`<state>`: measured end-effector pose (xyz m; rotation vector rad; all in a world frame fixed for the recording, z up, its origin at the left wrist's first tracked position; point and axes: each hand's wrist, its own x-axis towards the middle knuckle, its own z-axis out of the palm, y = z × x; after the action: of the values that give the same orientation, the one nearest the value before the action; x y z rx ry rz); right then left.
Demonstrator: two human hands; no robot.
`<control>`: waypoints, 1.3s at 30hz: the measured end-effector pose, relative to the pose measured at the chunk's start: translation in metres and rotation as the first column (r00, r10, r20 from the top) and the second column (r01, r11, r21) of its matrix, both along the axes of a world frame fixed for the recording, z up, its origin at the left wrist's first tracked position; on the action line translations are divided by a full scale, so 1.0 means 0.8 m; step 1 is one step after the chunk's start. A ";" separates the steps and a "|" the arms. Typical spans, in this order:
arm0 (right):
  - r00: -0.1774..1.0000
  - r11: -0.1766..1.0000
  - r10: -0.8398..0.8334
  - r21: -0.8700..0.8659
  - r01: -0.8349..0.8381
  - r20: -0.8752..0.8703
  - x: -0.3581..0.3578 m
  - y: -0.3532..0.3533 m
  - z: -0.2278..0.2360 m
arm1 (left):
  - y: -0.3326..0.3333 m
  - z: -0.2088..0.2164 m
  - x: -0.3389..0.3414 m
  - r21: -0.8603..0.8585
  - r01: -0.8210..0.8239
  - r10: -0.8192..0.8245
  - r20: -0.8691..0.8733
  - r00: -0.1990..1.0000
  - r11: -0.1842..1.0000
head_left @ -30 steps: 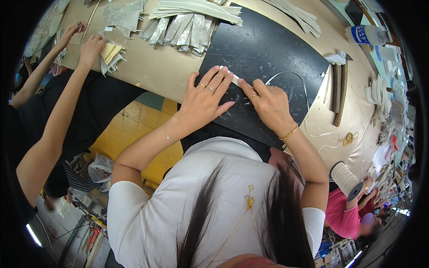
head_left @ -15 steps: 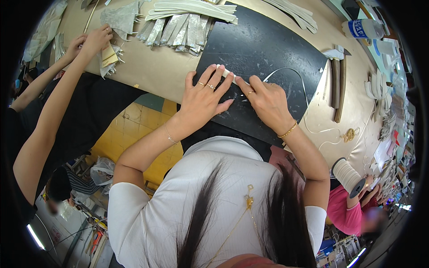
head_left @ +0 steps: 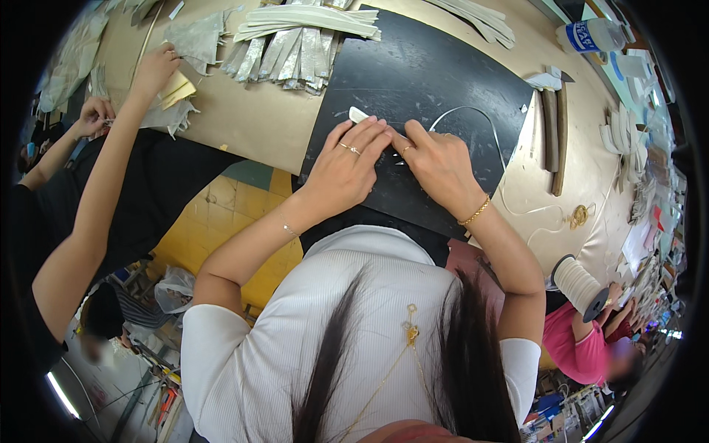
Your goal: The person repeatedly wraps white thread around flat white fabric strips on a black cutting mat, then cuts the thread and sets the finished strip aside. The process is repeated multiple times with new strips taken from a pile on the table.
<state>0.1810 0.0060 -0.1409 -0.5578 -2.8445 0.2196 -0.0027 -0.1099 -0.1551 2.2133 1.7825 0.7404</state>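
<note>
A narrow white strip (head_left: 357, 115) lies on the black cutting mat (head_left: 436, 66), its far end bare and the rest mostly covered by my fingers. My left hand (head_left: 351, 159) has its fingers drawn together over the strip, the tips against my right fingertips. My right hand (head_left: 442, 168) is closed, index finger and thumb pressing at the strip's near part. From beside this hand a thin white cord (head_left: 473, 111) loops over the mat and down the table's right side. Small pale scraps (head_left: 399, 160) show on the mat between my hands.
Bundles of pale strips (head_left: 303, 26) lie behind the mat. At right are a hammer-like tool (head_left: 557, 136), a plastic bottle (head_left: 591, 35), a gold-coloured coil (head_left: 580, 215) and a white cord spool (head_left: 580, 286). At left, a co-worker's hands (head_left: 156, 70) handle pale pieces.
My left hand has slid down the strip toward my right hand, baring the far end, and its fingers have come together. The co-worker's hands have moved apart.
</note>
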 end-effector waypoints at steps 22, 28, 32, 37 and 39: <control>0.993 0.994 -0.108 0.025 0.109 -0.055 0.084 -0.013 -0.003 | 0.000 -0.004 0.018 -0.019 -0.056 0.049 -0.265 0.963 0.998; 0.993 0.994 -0.108 0.029 0.109 -0.057 0.083 -0.015 -0.007 | -0.002 -0.008 0.024 -0.013 -0.069 0.063 -0.282 0.957 0.998; 0.993 0.994 -0.104 0.019 0.106 -0.056 0.083 -0.014 -0.005 | -0.002 -0.009 0.029 -0.038 -0.087 0.071 -0.307 0.949 0.996; 0.993 0.994 -0.104 0.014 0.105 -0.050 0.083 -0.015 -0.005 | -0.002 -0.009 0.035 -0.006 -0.078 0.072 -0.291 0.954 0.997; 0.994 0.995 -0.102 0.016 0.103 -0.047 0.083 -0.014 -0.003 | -0.002 -0.008 0.037 -0.016 -0.082 0.074 -0.287 0.955 0.996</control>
<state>0.2471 -0.0055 -0.1434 -0.6840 -2.7614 0.1851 0.0272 -0.1116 -0.1618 2.3416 2.0075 0.4218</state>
